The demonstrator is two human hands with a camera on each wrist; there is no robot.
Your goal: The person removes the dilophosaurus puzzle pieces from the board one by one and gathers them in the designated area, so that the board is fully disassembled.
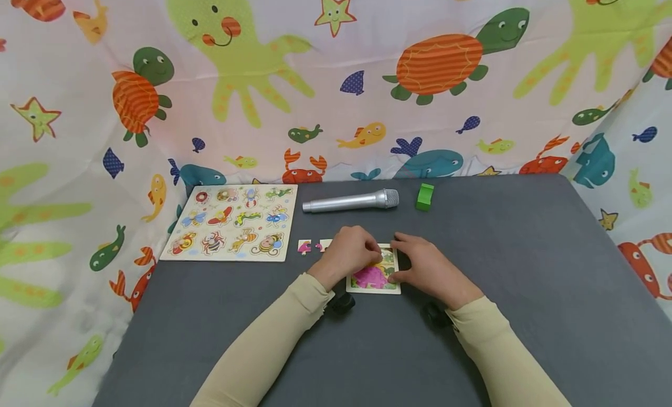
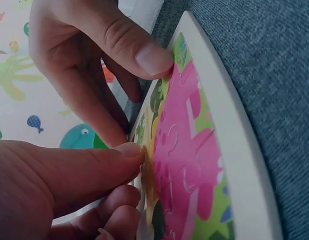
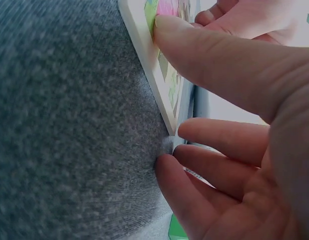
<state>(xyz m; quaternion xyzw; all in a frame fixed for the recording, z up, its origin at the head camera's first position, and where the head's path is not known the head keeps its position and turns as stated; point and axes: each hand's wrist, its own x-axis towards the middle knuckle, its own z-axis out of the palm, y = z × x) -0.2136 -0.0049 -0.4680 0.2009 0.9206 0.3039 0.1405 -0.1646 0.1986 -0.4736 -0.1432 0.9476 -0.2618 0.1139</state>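
Observation:
A small framed jigsaw puzzle with a large pink animal lies flat on the grey table. My left hand reaches over it from the left, its thumb and fingertips pinching what looks like a puzzle piece, mostly hidden, close over the picture's far part. In the left wrist view, the left thumb meets the fingers there. My right hand is at the puzzle's right side, fingers loosely extended. Its thumb presses on the picture by the frame, and its fingertips are by the frame's corner.
Loose puzzle pieces lie left of the puzzle, partly behind my left hand. A larger wooden board with insect pictures stands farther left. Behind are a silver microphone and a green block. A patterned curtain borders the table's back.

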